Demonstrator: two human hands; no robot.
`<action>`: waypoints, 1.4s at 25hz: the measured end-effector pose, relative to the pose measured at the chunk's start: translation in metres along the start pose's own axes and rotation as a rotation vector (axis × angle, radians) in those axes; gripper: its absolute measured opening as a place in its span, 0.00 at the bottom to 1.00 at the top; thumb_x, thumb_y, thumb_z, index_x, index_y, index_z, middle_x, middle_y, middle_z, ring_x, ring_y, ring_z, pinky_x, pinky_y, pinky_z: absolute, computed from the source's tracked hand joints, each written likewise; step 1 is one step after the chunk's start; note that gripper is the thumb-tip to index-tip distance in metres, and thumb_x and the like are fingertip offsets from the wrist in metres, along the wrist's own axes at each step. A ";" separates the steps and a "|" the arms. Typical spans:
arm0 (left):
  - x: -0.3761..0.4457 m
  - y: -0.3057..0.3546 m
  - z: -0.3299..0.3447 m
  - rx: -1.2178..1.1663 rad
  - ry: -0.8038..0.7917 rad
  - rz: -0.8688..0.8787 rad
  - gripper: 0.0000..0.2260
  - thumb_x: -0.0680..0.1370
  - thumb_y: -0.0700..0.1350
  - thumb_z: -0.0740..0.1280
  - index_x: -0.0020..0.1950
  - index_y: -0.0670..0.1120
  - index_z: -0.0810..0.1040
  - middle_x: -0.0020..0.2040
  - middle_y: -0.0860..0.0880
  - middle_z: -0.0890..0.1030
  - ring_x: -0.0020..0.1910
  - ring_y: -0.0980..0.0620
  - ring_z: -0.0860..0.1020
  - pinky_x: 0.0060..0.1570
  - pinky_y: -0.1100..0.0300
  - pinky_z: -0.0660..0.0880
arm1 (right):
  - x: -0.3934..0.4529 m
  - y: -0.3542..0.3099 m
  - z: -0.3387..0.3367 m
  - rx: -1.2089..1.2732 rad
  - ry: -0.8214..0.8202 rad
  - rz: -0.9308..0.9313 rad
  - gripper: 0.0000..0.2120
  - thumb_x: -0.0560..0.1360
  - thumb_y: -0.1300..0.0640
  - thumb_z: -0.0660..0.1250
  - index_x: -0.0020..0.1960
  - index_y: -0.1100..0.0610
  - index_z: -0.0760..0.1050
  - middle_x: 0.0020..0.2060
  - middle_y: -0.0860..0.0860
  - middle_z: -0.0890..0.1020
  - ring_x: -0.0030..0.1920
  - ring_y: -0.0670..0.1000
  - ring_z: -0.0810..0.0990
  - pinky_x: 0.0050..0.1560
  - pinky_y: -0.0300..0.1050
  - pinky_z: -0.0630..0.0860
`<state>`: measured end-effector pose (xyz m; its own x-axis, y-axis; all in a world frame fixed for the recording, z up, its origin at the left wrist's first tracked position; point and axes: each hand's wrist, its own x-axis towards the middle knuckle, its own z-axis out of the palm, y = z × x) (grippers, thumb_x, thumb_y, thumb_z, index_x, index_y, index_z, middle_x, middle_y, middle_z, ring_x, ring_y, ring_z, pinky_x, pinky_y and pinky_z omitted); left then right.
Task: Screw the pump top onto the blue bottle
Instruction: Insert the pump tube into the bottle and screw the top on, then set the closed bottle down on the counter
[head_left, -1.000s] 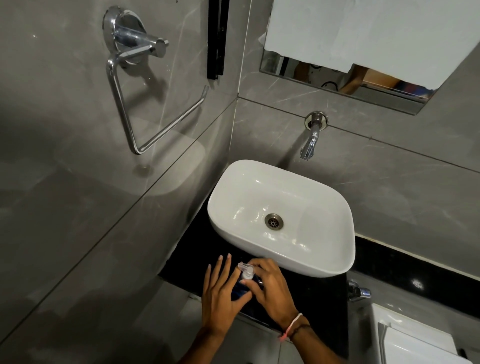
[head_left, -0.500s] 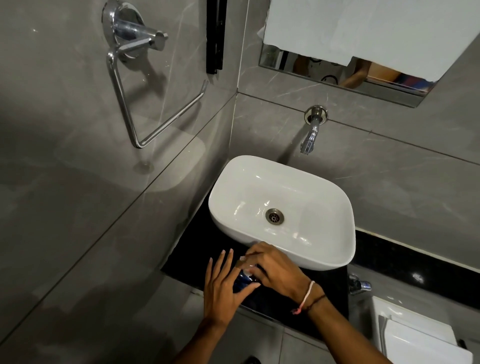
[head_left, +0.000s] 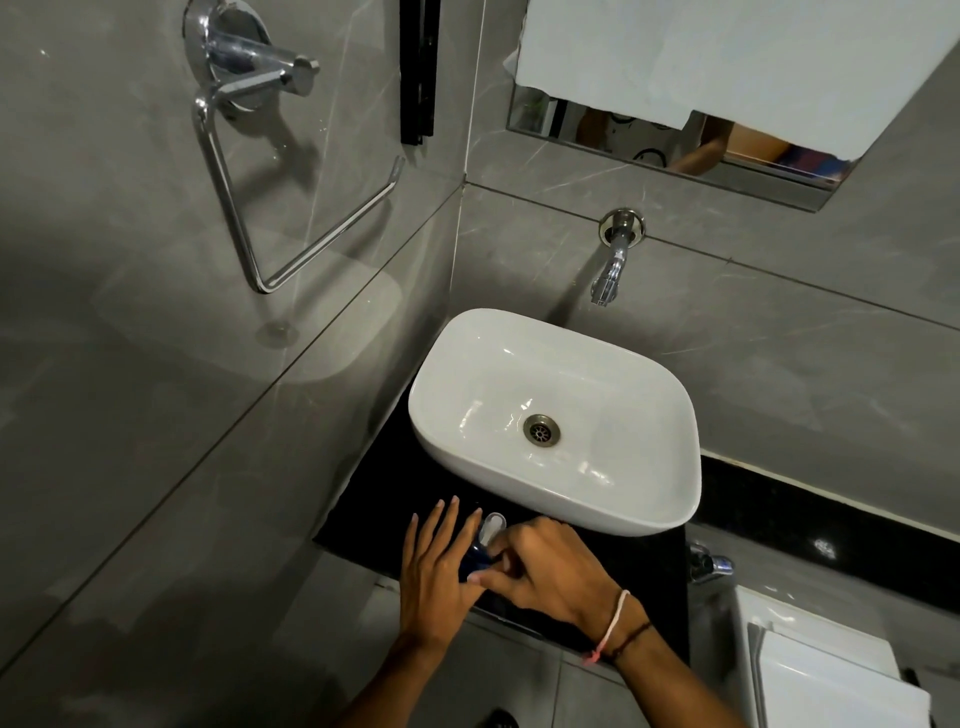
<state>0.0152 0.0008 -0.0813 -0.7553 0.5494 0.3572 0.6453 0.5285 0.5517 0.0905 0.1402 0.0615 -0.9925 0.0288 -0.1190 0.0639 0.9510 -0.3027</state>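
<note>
The blue bottle (head_left: 477, 560) stands on the black counter (head_left: 363, 499) in front of the sink, mostly hidden between my hands. Its clear pump top (head_left: 491, 527) sits on the neck, nozzle pointing away from me. My left hand (head_left: 436, 571) presses against the bottle's left side with thumb around it and fingers stretched out. My right hand (head_left: 545, 569) grips the pump's collar from the right with curled fingers. A pink and a dark thread band circle my right wrist.
A white basin (head_left: 670, 457) sits just behind the bottle, with a wall tap (head_left: 608, 275) above it. A chrome towel ring (head_left: 244, 171) hangs on the left wall. A chrome valve (head_left: 709, 564) and white toilet tank (head_left: 831, 670) are to the right.
My right hand has turned around the pump top; its wrist swung out to the right and the nozzle shows again. The left hand stays against the bottle. The view shifted slightly.
</note>
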 end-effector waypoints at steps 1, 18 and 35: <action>0.000 0.001 0.000 0.003 -0.001 -0.004 0.31 0.67 0.55 0.74 0.69 0.50 0.76 0.72 0.46 0.73 0.70 0.44 0.72 0.70 0.41 0.62 | 0.000 0.000 -0.002 0.062 0.043 0.037 0.20 0.73 0.35 0.70 0.43 0.52 0.78 0.36 0.48 0.85 0.38 0.49 0.82 0.40 0.45 0.78; 0.002 0.012 -0.010 0.029 -0.005 -0.041 0.30 0.67 0.61 0.75 0.65 0.48 0.80 0.65 0.44 0.80 0.66 0.44 0.76 0.66 0.37 0.70 | 0.012 0.011 -0.001 0.382 0.099 0.037 0.15 0.71 0.50 0.77 0.57 0.49 0.82 0.48 0.43 0.86 0.47 0.42 0.82 0.51 0.39 0.81; 0.017 -0.004 -0.017 0.030 0.009 -0.030 0.29 0.65 0.64 0.72 0.59 0.48 0.82 0.57 0.52 0.84 0.65 0.52 0.75 0.69 0.41 0.64 | 0.003 0.032 0.036 0.362 0.392 0.108 0.28 0.76 0.46 0.74 0.72 0.52 0.73 0.64 0.48 0.82 0.66 0.44 0.77 0.68 0.41 0.75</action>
<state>-0.0022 -0.0031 -0.0654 -0.7754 0.5272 0.3475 0.6252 0.5638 0.5396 0.0932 0.1595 0.0179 -0.9384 0.2989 0.1733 0.1308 0.7716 -0.6225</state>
